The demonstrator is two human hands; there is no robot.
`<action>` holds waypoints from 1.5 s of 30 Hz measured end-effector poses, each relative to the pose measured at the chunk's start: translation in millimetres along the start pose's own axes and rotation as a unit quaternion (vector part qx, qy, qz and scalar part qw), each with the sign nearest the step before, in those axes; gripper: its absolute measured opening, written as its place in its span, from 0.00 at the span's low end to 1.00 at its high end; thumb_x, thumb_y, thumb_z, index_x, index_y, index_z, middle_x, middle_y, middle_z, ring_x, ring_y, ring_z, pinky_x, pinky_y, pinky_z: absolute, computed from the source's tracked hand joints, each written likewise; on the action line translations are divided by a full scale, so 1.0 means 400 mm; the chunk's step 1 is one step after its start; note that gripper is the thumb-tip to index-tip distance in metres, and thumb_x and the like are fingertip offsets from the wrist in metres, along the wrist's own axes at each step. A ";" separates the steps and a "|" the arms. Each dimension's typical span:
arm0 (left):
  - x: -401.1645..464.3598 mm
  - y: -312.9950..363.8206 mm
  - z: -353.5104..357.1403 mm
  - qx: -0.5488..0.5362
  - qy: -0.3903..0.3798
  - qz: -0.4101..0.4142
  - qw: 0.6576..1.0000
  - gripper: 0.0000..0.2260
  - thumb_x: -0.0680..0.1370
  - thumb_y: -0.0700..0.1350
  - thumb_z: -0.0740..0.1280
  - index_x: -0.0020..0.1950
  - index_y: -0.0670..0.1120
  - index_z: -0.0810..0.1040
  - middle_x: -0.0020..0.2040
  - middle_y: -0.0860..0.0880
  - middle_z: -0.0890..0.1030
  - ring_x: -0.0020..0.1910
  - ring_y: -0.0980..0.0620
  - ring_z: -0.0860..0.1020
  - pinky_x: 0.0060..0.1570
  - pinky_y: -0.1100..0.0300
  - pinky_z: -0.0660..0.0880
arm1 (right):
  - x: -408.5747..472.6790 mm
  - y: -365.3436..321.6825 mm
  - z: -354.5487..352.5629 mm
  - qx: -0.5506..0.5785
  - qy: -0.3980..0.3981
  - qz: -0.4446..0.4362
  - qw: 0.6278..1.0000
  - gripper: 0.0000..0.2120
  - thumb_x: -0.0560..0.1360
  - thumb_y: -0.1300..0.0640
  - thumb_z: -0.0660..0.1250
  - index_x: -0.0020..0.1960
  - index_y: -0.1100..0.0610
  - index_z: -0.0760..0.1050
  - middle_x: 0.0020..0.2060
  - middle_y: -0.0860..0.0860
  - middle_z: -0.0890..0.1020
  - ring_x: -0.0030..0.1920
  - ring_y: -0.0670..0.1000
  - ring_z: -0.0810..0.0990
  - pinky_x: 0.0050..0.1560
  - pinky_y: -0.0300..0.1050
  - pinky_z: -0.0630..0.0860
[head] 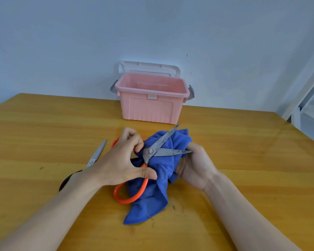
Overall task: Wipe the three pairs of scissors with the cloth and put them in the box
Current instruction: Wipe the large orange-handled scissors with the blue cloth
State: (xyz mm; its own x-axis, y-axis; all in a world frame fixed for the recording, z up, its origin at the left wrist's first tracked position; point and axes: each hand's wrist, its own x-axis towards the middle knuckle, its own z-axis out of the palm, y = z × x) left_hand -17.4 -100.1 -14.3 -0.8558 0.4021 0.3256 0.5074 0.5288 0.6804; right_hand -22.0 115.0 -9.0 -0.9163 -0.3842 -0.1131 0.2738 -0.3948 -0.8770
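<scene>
The orange-handled scissors [153, 151] are open, blades spread over the blue cloth [158, 178], held between both hands. A second pair with black handles [92, 158] lies closed just left of the left hand. The pink box [150, 107] stands open beyond the hands.

Soft even daylight, wide-angle edge distortion.
</scene>
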 end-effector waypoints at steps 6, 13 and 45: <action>-0.014 0.005 -0.029 0.008 -0.042 0.021 0.999 0.01 0.74 0.51 0.63 0.44 0.56 0.74 0.53 0.60 0.69 0.57 0.60 0.71 0.52 0.77 0.63 | 0.004 0.000 -0.016 0.018 0.034 0.008 0.999 0.16 0.77 0.55 0.58 0.54 0.61 0.81 0.51 0.60 0.84 0.49 0.57 0.84 0.52 0.52 0.80; -0.021 0.004 -0.012 0.050 -0.130 -0.029 0.990 0.25 0.69 0.50 0.75 0.57 0.60 0.64 0.60 0.65 0.62 0.58 0.65 0.71 0.55 0.68 0.72 | 0.010 -0.004 -0.042 0.040 0.061 -0.006 0.997 0.18 0.73 0.55 0.60 0.55 0.65 0.80 0.55 0.65 0.82 0.55 0.61 0.81 0.62 0.59 0.75; -0.013 -0.012 -0.029 0.039 0.003 -0.001 0.999 0.20 0.67 0.76 0.61 0.35 0.61 0.75 0.46 0.59 0.68 0.40 0.52 0.73 0.41 0.56 0.74 | -0.008 -0.024 -0.011 -0.093 0.065 -0.102 0.988 0.26 0.69 0.42 0.65 0.64 0.52 0.68 0.37 0.48 0.83 0.34 0.50 0.81 0.27 0.44 0.70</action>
State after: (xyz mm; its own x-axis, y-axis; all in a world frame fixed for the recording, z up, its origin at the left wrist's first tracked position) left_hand -16.5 -113.4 -11.6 -0.8569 0.3966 0.3293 0.5125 0.5864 0.6273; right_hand -22.9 123.5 -2.4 -0.9801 -0.1969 0.0267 0.0318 -0.2880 -0.9571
